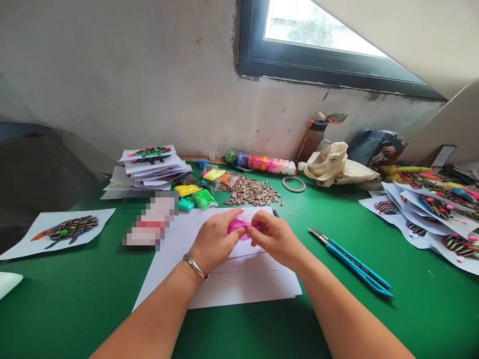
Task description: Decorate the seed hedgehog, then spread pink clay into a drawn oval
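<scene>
Between my hands is a small pink packet (239,225), soft-looking and in clear plastic, probably modelling clay. My left hand (215,233) grips its left side with thumb and fingers closed. On the other side my right hand (275,233) pinches the packet's edge. Both hands are over white paper sheets (239,289) with faint lines. A dark pen (275,212) lies partly hidden behind my right hand. Beyond the paper are a heap of striped sunflower seeds (252,190) and several coloured packets, among them a green packet (204,199) and a yellow packet (187,190).
On the green table (419,319), a blue utility knife (352,264) lies right, blade showing. Seed-picture stacks stand at back left (149,172) and right (430,209); one seed picture (71,229) lies left. Behind are a tape roll (294,184), bottle (311,139) and cloth bag (333,167).
</scene>
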Demonstrator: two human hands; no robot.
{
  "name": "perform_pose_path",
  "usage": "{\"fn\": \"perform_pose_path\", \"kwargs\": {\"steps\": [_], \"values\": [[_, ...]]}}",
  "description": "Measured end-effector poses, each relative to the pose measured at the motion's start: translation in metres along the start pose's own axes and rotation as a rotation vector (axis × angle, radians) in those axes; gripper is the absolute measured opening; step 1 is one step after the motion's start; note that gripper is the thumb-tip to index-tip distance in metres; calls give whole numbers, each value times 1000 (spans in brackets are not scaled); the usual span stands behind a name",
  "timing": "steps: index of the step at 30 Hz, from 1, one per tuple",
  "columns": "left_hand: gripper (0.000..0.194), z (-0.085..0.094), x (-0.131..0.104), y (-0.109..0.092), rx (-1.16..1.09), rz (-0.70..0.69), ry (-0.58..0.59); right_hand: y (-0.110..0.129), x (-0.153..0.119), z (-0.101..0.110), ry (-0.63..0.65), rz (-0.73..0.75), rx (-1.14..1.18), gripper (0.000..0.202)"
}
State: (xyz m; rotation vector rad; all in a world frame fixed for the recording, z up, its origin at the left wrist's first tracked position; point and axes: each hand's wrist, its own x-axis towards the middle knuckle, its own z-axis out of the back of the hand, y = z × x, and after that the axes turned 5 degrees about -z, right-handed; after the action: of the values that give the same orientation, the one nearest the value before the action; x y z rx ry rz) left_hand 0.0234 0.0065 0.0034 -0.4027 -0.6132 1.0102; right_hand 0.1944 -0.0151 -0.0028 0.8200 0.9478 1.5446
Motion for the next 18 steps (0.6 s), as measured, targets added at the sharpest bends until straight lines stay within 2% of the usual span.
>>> {"fn": "perform_pose_path", "kwargs": {"steps": [4,7,9,13,18], "values": [[40,1,1,1,-13,81,-63,1,1,0,35,-10,217,17],[43,2,2,2,-61,102,-82,2,1,1,-2,-42,335,9],[45,3,1,1,-93,109,-84,2,2,3,-28,-62,387,15],[46,6,-1,-3,-143,97,-40,2,4,5,4,-72,421,12],[44,7,-1,-5,-223,-5,53,0,4,11,125,-187,442,20]]}}
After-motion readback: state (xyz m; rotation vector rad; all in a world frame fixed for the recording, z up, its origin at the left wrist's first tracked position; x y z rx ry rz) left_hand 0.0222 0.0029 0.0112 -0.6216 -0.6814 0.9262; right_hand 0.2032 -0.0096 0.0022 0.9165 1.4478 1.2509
